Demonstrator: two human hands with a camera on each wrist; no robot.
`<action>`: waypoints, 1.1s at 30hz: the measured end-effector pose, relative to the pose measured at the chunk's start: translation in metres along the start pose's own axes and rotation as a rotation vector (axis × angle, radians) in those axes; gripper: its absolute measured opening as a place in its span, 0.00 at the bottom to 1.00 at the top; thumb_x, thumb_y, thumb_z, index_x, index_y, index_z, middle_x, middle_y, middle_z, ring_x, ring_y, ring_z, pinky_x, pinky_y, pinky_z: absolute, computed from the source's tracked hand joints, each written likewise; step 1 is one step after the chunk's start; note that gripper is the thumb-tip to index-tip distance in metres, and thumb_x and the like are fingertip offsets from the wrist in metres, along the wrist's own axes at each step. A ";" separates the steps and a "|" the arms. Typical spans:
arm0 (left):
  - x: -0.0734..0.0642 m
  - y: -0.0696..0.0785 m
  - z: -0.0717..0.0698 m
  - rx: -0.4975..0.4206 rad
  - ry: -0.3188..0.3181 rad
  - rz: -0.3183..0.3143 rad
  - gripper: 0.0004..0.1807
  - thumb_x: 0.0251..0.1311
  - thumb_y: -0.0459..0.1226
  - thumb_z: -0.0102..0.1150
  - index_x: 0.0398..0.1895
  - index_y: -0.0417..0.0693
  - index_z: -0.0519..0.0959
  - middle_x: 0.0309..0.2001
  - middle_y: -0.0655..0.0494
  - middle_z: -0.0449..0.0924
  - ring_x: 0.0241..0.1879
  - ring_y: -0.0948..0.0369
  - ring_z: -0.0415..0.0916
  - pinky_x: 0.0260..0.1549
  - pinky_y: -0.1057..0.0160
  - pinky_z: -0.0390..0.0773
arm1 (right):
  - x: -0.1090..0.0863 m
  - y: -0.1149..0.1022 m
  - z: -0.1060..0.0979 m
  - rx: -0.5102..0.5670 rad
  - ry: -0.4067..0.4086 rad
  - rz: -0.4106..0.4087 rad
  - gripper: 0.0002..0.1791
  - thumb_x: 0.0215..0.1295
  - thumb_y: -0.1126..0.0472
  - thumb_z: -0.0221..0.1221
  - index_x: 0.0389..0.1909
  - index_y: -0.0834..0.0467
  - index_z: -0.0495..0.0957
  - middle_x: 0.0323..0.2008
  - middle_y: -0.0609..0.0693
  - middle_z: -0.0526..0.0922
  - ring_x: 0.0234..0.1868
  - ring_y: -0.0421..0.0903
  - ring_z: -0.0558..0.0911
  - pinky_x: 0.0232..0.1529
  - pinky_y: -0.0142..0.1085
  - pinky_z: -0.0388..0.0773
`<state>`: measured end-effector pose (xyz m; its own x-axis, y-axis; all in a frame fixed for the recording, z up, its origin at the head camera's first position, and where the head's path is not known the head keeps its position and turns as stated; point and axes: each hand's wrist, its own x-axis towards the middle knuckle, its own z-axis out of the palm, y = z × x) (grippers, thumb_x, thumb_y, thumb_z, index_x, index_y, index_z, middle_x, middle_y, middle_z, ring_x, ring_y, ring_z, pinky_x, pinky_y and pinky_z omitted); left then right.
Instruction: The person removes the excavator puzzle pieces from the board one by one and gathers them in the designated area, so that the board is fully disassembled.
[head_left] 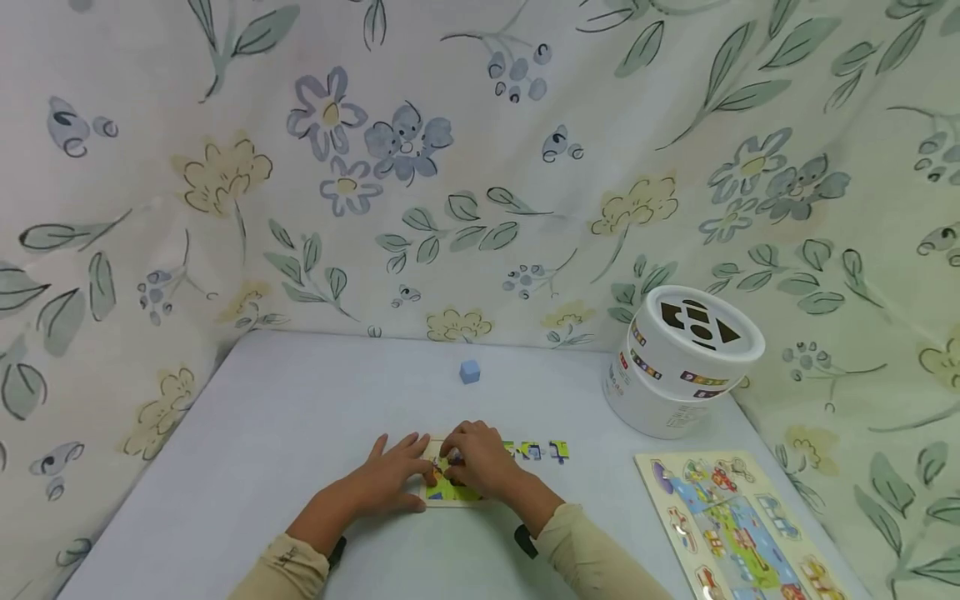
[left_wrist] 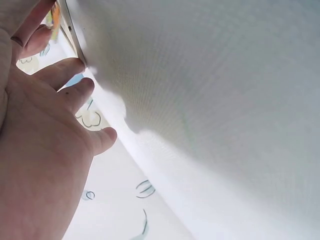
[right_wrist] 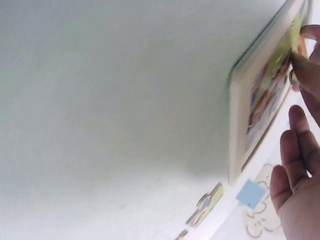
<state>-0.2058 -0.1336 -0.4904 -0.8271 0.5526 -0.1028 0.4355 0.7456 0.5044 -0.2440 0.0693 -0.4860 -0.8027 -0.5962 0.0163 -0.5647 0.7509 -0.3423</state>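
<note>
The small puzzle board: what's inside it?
Bright artwork shows inside the puzzle board. In the head view, the right hand covers part, which can't be seen there.

Head view: worktop (head_left: 315,408) is brightly, evenly lit. Left wrist view: a soft shadow is cast across it. Right wrist view: puzzle board (right_wrist: 238,120) is slightly blurred.

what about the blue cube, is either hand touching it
No, the cube stands apart on the table, while the left hand and right hand are both at the puzzle.
</note>
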 end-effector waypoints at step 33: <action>0.000 0.006 -0.001 -0.027 0.020 -0.035 0.11 0.49 0.45 0.73 0.35 0.62 0.80 0.72 0.39 0.59 0.74 0.41 0.49 0.63 0.25 0.37 | -0.052 0.074 -0.034 0.300 -0.060 0.243 0.03 0.64 0.59 0.63 0.35 0.54 0.82 0.31 0.40 0.80 0.32 0.39 0.74 0.33 0.31 0.74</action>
<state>-0.2032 -0.1294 -0.4863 -0.8486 0.5187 -0.1042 0.3965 0.7538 0.5240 -0.2512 0.1655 -0.4806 -0.8884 -0.4337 -0.1504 -0.2718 0.7611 -0.5890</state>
